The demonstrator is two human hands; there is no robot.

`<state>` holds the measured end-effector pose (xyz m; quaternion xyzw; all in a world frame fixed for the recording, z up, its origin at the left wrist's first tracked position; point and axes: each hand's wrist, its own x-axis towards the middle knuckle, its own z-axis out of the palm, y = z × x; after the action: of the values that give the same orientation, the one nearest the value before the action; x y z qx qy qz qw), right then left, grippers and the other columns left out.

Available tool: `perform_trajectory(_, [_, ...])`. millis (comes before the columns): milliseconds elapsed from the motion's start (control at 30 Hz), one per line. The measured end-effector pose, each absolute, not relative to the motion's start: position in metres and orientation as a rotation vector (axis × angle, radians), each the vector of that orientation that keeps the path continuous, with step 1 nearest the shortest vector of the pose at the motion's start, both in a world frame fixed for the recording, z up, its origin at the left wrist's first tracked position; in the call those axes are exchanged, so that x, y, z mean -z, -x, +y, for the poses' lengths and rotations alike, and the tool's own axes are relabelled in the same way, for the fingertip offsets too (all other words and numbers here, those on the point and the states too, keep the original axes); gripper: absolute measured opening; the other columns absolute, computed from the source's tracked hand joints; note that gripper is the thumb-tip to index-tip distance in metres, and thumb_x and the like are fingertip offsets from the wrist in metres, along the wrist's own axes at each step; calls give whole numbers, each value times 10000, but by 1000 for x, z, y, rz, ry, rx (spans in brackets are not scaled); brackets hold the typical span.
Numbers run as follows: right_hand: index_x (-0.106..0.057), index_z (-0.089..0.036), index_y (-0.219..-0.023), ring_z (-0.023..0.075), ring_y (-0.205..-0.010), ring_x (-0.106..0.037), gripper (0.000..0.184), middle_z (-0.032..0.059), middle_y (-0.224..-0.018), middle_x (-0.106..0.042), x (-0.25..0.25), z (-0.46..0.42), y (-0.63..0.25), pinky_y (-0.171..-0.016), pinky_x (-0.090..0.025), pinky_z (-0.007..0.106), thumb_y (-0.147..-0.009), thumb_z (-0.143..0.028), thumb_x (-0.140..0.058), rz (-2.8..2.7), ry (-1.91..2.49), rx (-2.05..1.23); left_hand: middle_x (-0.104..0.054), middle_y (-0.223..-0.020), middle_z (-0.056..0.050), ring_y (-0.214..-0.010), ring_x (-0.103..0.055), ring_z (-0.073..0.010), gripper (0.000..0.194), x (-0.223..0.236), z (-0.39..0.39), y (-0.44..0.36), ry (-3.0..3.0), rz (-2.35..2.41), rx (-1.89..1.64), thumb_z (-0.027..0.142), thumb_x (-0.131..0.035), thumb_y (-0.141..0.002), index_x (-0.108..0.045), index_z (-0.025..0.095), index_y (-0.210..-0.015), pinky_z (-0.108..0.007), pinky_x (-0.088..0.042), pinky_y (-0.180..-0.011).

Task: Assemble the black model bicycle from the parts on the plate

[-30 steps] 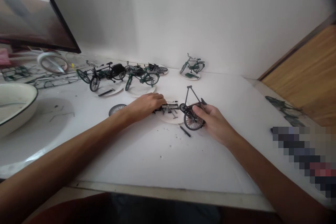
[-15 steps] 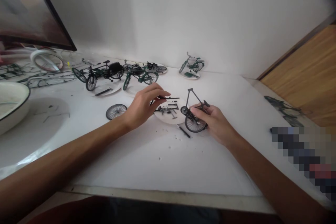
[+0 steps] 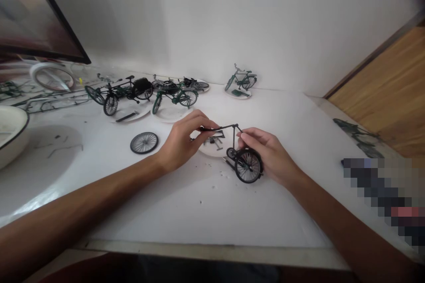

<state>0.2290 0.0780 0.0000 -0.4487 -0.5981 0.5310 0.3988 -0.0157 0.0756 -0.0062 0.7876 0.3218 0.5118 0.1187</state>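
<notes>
My left hand pinches a thin black bar. The bar's right end meets the top corner of a partly built black model bicycle; whether it is joined there I cannot tell. My right hand grips this bicycle by its frame, with thumb and fingers closed near the upper tube. One spoked wheel and a chainring are on the model, tilted above the table. Behind both hands is a white plate with several small dark parts. A thin black rod lies by the plate, partly hidden by the model.
A loose spoked wheel lies left of my left hand. Several finished model bicycles stand at the back left, another green model bicycle by the wall. A white bowl sits at far left, below a dark-framed screen.
The black bar has moved right and now touches the model's top corner. The model has turned and sunk slightly, and my right hand's fingers have shifted up its frame.
</notes>
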Motion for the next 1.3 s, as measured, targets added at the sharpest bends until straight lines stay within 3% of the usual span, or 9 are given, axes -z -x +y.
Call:
perform_trajectory(300, [-688,-207,-873,119,-777,-562,212,-9,-815,-632,-1,76,-227,-757,-440,268,-944,-407,-685,-1511,1091,-1359,-625,-874,-22,-819,-585,-109,112,3,73,16,-2349,951,-1501,79,-689,-921,-694,156,-1001,-219,-501,-674])
perform_trajectory(667, [-674,-201,-746,140,-740,-587,349,9,-774,-660,-16,57,-216,-740,-446,293,-1011,-396,-555,-1892,1101,-1327,-638,-939,-51,-857,-618,-138,43,3,59,6,-2258,786,-1388,156,-622,-975,-642,175,-1008,-274,-540,-729])
perform_trajectory(833, [-658,-217,-750,161,-743,-602,356,8,-762,-653,-20,47,-212,-728,-450,310,-1015,-421,-536,-2009,1130,-1232,-630,-1064,-81,-879,-621,-149,287,10,50,-1,-2010,902,-1169,314,-578,-1014,-493,199,-1262,-294,-572,-768])
perform_trajectory(1000, [-673,-224,-780,170,-754,-597,352,13,-774,-646,-20,42,-212,-728,-464,314,-1009,-456,-539,-2003,1113,-1324,-682,-889,-36,-772,-655,-124,172,12,46,-6,-1841,825,-1097,352,-571,-1020,-600,183,-1032,-240,-553,-684])
perform_trajectory(1133, [-742,-224,-971,224,-940,-641,362,64,-966,-707,-15,52,-221,-854,-497,357,-992,-529,-548,-1948,1031,-1408,-690,-833,-23,-704,-624,-109,191,-2,54,7,-1923,866,-1080,348,-597,-1004,-655,170,-966,-217,-498,-608])
perform_trajectory(1300, [-742,-222,-937,212,-866,-622,363,68,-916,-694,-8,76,-235,-823,-493,364,-1000,-514,-536,-1855,1168,-992,-667,-761,-13,-620,-556,-101,198,-34,77,44,-2179,989,-983,328,-631,-973,-687,172,-865,-223,-411,-529])
